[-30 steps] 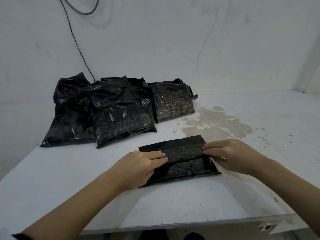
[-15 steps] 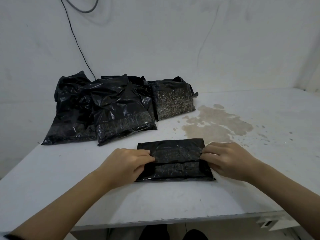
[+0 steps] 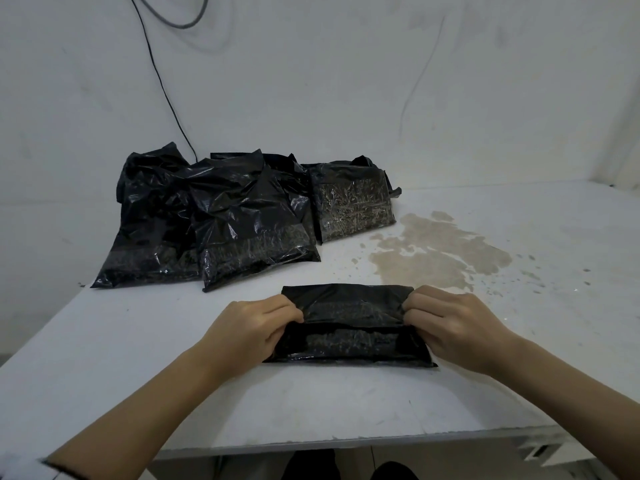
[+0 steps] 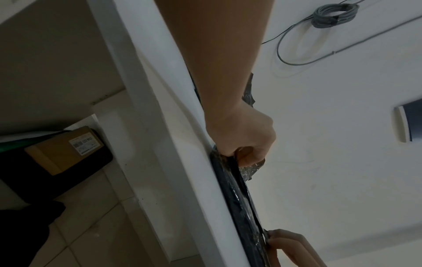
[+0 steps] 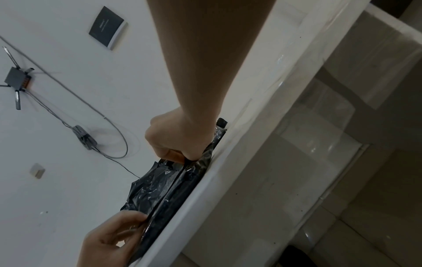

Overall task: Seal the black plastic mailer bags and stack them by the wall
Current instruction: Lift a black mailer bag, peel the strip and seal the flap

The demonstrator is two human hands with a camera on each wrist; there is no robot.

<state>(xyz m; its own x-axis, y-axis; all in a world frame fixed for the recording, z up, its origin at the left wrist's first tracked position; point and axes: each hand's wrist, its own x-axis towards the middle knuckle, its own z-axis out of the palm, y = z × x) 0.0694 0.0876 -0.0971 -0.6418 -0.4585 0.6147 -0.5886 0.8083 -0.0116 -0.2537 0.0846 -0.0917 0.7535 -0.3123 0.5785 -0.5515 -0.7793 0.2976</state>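
1. We see a white, scuffed tabletop (image 3: pixel 104 358) that meets a white wall (image 3: pixel 311 81); every place below is given relative to this tabletop.
2. Near the tabletop's front edge, at its middle, lies a flat black plastic mailer bag (image 3: pixel 349 323) with its flap folded toward us.
3. Our left hand (image 3: pixel 247 332) pinches the flap's left end between thumb and curled fingers.
4. Our right hand (image 3: pixel 457 329) pinches the flap's right end the same way, thumb and curled fingers closed on the plastic.
5. At the back left of the tabletop, against the wall, we see a heap of crinkled black plastic mailer bags (image 3: pixel 221 220).
6. A tan stain (image 3: pixel 433 251) marks the tabletop right of the heap, beyond the bag we hold.
7. A thin dark cable (image 3: pixel 162 88) hangs down the wall to the heap.
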